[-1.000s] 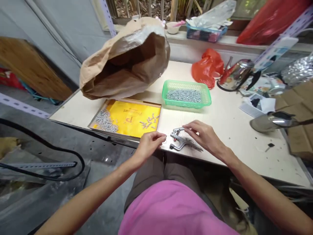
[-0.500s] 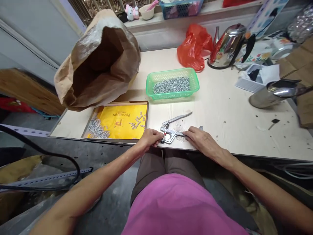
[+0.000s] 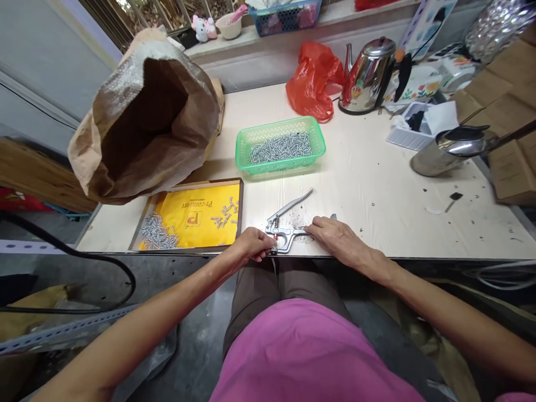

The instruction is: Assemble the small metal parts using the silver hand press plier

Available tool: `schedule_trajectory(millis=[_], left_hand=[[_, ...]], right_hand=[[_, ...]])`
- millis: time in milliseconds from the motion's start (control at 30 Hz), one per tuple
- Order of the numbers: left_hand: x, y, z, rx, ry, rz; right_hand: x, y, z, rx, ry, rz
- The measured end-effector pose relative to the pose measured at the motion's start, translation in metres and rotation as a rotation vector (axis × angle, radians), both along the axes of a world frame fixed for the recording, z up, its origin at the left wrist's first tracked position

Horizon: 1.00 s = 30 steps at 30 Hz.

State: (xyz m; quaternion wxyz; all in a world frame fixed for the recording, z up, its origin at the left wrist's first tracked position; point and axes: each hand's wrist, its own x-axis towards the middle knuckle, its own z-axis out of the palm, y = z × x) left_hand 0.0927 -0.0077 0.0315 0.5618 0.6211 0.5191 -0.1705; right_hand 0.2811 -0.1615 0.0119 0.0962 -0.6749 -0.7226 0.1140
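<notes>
Snap fastener pliers [image 3: 286, 237] of grey metal lie at the table's front edge, handles spread apart. My right hand [image 3: 335, 237] is closed around the lower handle. At the jaw end, beside a small red part, the fingers of my left hand [image 3: 256, 244] are pinched together; a small piece between them is too hidden to name. Left of that hand is a shallow tray [image 3: 240, 215] lined with a yellow sheet [image 3: 180, 206]. A heap of small metal pieces [image 3: 157, 233] sits in its near left corner, with several more scattered at its right side.
A green plastic basket [image 3: 280, 167] of small metal pieces stands behind the pliers. A large open paper sack [image 3: 180, 151] leans over the tray's back. Farther off are a red plastic bag [image 3: 312, 84], a metal kettle [image 3: 366, 78] and a metal jug [image 3: 435, 156].
The camera view has shifted, so the table things appear farther left. My left hand stays at the jaws and my right hand keeps its hold on the handle.
</notes>
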Motion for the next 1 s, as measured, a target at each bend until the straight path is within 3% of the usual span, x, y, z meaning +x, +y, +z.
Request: schedule_trajectory(millis=[200,433,633,1000], left_hand=[[-0.002,-0.003,0.001,0.000,0.029,0.013],[-0.005,-0.002,-0.001,-0.030,0.010,0.026],[-0.004,-0.001,0.001,-0.100,-0.016,0.061],[0.000,-0.006,0.007,-0.074,0.014,0.088]], right_hand=[[0.025,0.024,0.004,0.056,-0.024,0.055],[0.041,0.065,0.000,-0.166,-0.077,0.163],[0.038,0.061,0.000,-0.125,-0.074,0.133],[0.033,0.053,0.006,-0.113,-0.066,0.098]])
